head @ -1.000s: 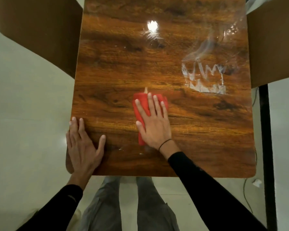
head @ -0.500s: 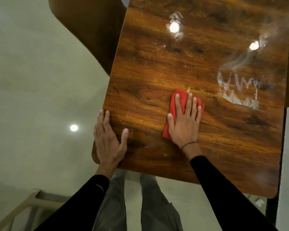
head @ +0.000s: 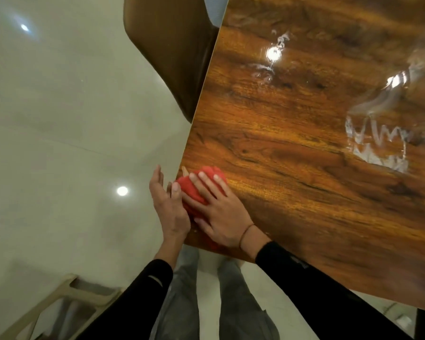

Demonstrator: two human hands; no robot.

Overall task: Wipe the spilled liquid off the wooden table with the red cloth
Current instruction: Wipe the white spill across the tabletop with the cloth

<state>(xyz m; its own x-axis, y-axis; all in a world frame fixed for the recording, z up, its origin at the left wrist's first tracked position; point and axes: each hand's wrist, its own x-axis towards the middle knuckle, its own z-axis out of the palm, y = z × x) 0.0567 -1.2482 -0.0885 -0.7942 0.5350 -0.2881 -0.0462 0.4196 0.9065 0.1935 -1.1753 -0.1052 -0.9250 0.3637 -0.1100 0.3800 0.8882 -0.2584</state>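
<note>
Since half a second ago the red cloth (head: 201,190) has slid from mid-table to the table's (head: 304,192) near left edge, and the view has swung left. The left hand (head: 168,204), earlier flat on the wood, now stands edge-on at the table's side, fingers loosely open, touching the cloth, apparently to catch what is pushed off. The right hand (head: 221,212) lies flat on the bunched cloth, fingers spread, pressing rather than gripping.

Progress: wood around the cloth looks dry. Wet patches remain: a large pool (head: 383,143) at the right, well apart from the cloth, and smaller droplets (head: 268,69) at the far centre. Judged well short of finished; both patches not yet wiped.
</note>
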